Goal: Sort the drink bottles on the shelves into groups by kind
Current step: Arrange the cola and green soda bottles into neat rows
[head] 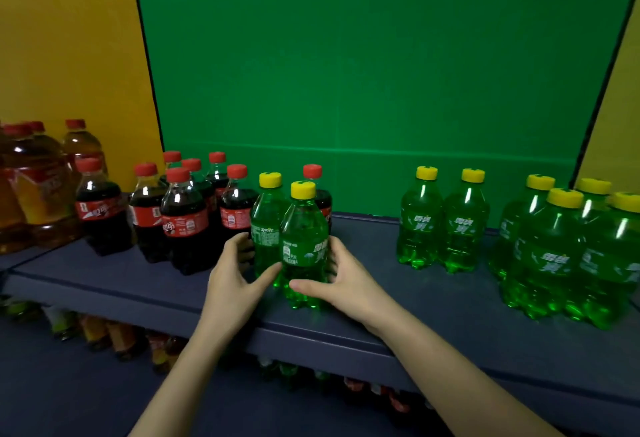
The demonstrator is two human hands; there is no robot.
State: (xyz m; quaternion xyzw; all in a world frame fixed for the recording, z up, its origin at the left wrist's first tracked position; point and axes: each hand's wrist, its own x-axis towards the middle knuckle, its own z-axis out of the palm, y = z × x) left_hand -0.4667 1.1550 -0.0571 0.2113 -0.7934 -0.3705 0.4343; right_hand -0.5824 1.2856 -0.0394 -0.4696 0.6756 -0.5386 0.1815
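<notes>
Both hands are on the two green Sprite bottles mid-shelf — left hand has its grip wrapped round the back bottle, right hand clasps the front bottle — with the cola bottles just left and more green bottles off right.

A wide bare stretch of the shelf is lying open at centre-right of the frame. Cola bottles are crowding its left, and green bottles are blocking the right, while two green bottles are standing at centre.
</notes>
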